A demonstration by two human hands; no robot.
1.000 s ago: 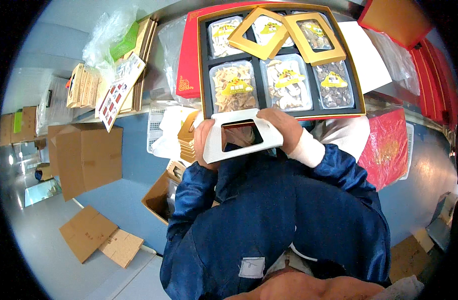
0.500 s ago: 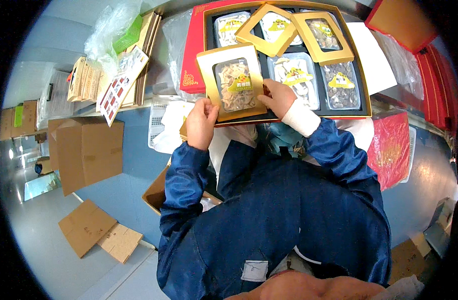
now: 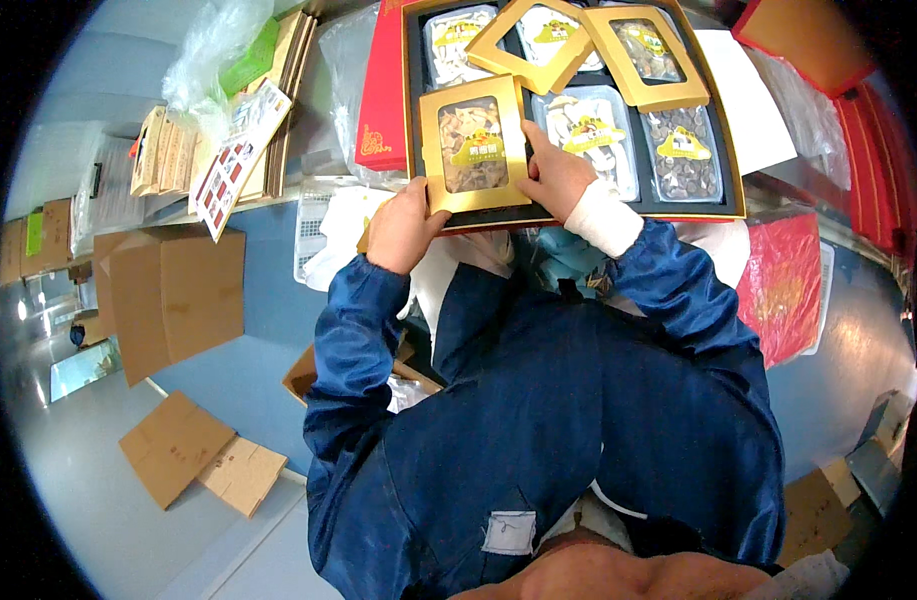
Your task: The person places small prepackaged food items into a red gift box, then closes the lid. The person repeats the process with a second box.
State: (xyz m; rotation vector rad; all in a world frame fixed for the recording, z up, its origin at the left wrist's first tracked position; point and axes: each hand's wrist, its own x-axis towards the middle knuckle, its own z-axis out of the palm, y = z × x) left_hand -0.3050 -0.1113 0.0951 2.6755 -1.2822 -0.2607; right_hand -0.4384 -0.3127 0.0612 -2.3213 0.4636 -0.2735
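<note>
An open gift box point(image 3: 735, 190) with a gold rim and dark insert lies before me, holding several clear packs of dried mushrooms. At its near left, a gold window frame point(image 3: 478, 201) surrounds a pack of light brown dried mushrooms point(image 3: 475, 170). My left hand point(image 3: 403, 228) is closed at the frame's lower left corner, thumb along the near edge. The right hand point(image 3: 556, 178) grips its right side. Two more gold frames lie loosely at the back: a tilted one point(image 3: 548, 78) and one at the right point(image 3: 668, 97). A white mushroom pack point(image 3: 590, 140) and a dark mushroom pack point(image 3: 681, 155) show no frame.
A red panel point(image 3: 381, 120) stands left of the box; white sheet point(image 3: 743, 105) lies right. Boards point(image 3: 288, 110), plastic film point(image 3: 210, 75) and a printed card point(image 3: 240, 150) are stacked left. Cardboard boxes point(image 3: 183, 300) stand on the floor. A red bag point(image 3: 781, 290) is at right.
The held gold frame has straightened and moved slightly right, sitting down around the light brown mushroom pack's place. Both hands moved with it, and the left thumb now lies along its near edge.
</note>
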